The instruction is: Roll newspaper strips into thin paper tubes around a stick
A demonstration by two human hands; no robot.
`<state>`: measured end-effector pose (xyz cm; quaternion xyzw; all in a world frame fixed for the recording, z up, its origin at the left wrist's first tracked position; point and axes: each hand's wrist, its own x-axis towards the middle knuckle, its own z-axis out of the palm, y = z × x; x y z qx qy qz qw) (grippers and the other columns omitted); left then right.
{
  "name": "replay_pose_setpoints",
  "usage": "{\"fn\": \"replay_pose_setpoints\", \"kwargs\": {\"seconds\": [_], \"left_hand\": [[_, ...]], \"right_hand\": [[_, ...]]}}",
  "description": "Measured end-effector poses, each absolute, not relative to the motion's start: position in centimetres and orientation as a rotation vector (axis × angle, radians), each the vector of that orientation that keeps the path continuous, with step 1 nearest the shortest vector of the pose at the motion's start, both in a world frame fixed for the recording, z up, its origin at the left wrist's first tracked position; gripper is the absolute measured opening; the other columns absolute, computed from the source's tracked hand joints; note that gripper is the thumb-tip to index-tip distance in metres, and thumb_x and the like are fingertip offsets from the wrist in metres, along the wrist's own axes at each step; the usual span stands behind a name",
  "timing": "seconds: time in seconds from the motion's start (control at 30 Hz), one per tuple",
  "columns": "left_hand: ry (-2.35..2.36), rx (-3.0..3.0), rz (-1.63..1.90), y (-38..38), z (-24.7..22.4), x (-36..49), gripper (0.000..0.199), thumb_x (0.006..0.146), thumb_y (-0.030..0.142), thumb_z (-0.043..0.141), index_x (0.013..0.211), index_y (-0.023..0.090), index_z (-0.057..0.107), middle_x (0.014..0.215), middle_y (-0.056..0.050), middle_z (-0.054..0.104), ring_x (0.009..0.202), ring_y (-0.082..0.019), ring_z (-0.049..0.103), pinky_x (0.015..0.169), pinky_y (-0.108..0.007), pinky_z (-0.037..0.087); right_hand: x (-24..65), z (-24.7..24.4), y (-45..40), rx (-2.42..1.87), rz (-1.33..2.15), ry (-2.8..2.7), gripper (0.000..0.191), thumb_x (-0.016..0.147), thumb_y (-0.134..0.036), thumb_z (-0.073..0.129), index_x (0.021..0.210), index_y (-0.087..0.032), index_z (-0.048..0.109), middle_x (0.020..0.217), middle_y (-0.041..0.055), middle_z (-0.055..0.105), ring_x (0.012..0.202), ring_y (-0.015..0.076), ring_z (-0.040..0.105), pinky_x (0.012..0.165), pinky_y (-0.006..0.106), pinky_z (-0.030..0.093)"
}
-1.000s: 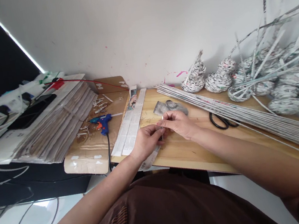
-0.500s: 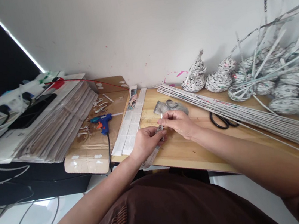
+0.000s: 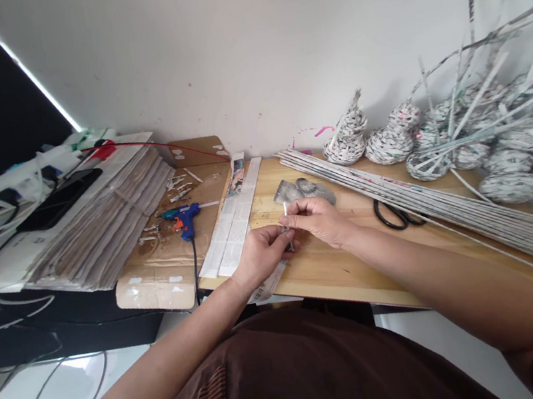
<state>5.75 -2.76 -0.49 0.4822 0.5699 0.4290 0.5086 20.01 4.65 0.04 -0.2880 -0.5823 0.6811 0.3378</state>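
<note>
The left hand and the right hand are working close together over the near part of the wooden table, both with their fingers closed. The thin white stick is sitting right between them, its upper end poking up past the right hand's thumb and forefinger, its lower part running down in front of the left hand's fingers. The right hand is pinching the stick near its upper end, and the left hand is gripping it lower down. Their fingertips are almost meeting there; whether they are touching, I cannot tell.

A printed paper strip is showing beneath the left hand and wrist, slanting toward the table's front edge; its upper part is hidden by the hand. Two long newspaper strips are lying just to the left of the left hand, and the blue glue gun is resting farther left on a sheet of cardboard.

Just beyond the right hand, a grey mesh bundle is lying on the wood. To the right, black scissors are lying partly under a long bundle of paper rods, which is stretching diagonally across the table.
</note>
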Motion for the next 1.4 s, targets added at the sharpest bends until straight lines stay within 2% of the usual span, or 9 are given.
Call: {"fn": "replay_pose_setpoints", "kwargs": {"seconds": [0.2, 0.4, 0.5, 0.63, 0.8, 0.93, 1.07, 1.23, 1.4], "left_hand": [[1.349, 1.229, 0.982, -2.83, -0.63, 5.65, 0.025, 0.079, 0.040, 0.067, 0.075, 0.015, 0.069, 0.076, -0.006, 0.072, 0.067, -0.014, 0.066, 0.066, -0.028, 0.058], [1.300, 1.179, 1.002, -2.49, -0.64, 5.48, 0.024, 0.080, 0.038, 0.067, 0.081, 0.014, 0.071, 0.075, -0.006, 0.071, 0.068, -0.013, 0.066, 0.066, -0.026, 0.058], [1.317, 1.158, 0.980, -2.61, -0.73, 5.53, 0.022, 0.079, 0.035, 0.068, 0.081, 0.013, 0.072, 0.075, -0.006, 0.071, 0.069, -0.013, 0.067, 0.068, -0.026, 0.058], [1.325, 1.146, 0.932, -2.83, -0.66, 5.72, 0.022, 0.081, 0.035, 0.067, 0.080, 0.013, 0.072, 0.078, -0.007, 0.073, 0.067, -0.012, 0.067, 0.068, -0.025, 0.057], [1.304, 1.143, 0.958, -2.68, -0.30, 5.86, 0.022, 0.083, 0.032, 0.064, 0.077, 0.012, 0.071, 0.074, -0.006, 0.071, 0.067, -0.012, 0.066, 0.065, -0.024, 0.057], [1.323, 1.140, 0.950, -2.75, -0.39, 5.88, 0.022, 0.082, 0.033, 0.065, 0.082, 0.012, 0.071, 0.077, -0.007, 0.072, 0.068, -0.012, 0.067, 0.067, -0.025, 0.057], [1.335, 1.187, 0.917, -2.90, -0.45, 5.91, 0.022, 0.081, 0.033, 0.066, 0.082, 0.011, 0.070, 0.078, -0.007, 0.072, 0.067, -0.013, 0.067, 0.067, -0.025, 0.057], [1.334, 1.186, 0.913, -2.70, -0.39, 5.82, 0.023, 0.084, 0.032, 0.062, 0.083, 0.010, 0.070, 0.077, -0.008, 0.072, 0.068, -0.013, 0.066, 0.067, -0.025, 0.057], [1.327, 1.182, 0.925, -2.80, -0.37, 5.86, 0.022, 0.082, 0.031, 0.065, 0.090, 0.012, 0.069, 0.079, -0.006, 0.071, 0.072, -0.014, 0.067, 0.068, -0.026, 0.058]], "right_hand": [[19.83, -0.04, 4.69, -0.816, 1.670, -1.487, 0.040, 0.056, -0.044, 0.084, 0.063, -0.017, 0.055, 0.057, -0.0056, 0.052, 0.050, 0.0073, 0.046, 0.045, 0.021, 0.037], [20.13, 0.11, 4.69, -0.714, 1.917, -1.602, 0.034, 0.068, -0.046, 0.077, 0.075, -0.018, 0.058, 0.058, -0.0034, 0.060, 0.047, 0.0119, 0.057, 0.047, 0.025, 0.046], [20.00, -0.05, 4.60, -0.754, 1.854, -1.548, 0.036, 0.066, -0.045, 0.079, 0.068, -0.018, 0.055, 0.053, -0.0047, 0.057, 0.045, 0.0110, 0.055, 0.045, 0.024, 0.044], [19.91, -0.28, 4.74, -0.807, 1.727, -1.476, 0.038, 0.059, -0.042, 0.083, 0.063, -0.016, 0.055, 0.057, -0.0050, 0.056, 0.048, 0.0070, 0.049, 0.044, 0.020, 0.039], [20.23, -0.17, 5.02, -0.731, 1.899, -1.558, 0.036, 0.065, -0.045, 0.080, 0.074, -0.017, 0.058, 0.061, -0.0035, 0.060, 0.048, 0.0099, 0.055, 0.046, 0.023, 0.045], [20.06, -0.28, 4.86, -0.737, 1.891, -1.531, 0.038, 0.064, -0.046, 0.080, 0.069, -0.017, 0.055, 0.055, -0.0054, 0.056, 0.045, 0.0091, 0.053, 0.043, 0.023, 0.043], [19.88, -0.43, 4.74, -0.796, 1.770, -1.465, 0.041, 0.060, -0.044, 0.083, 0.067, -0.016, 0.054, 0.059, -0.0046, 0.057, 0.046, 0.0071, 0.051, 0.044, 0.021, 0.040], [20.22, -0.14, 4.87, -0.713, 1.956, -1.564, 0.038, 0.067, -0.047, 0.078, 0.074, -0.018, 0.054, 0.056, -0.0045, 0.058, 0.044, 0.0120, 0.057, 0.044, 0.025, 0.044], [20.00, -0.19, 4.80, -0.783, 1.802, -1.506, 0.041, 0.060, -0.045, 0.083, 0.066, -0.017, 0.054, 0.054, -0.0058, 0.053, 0.046, 0.0079, 0.049, 0.043, 0.021, 0.038]]}}
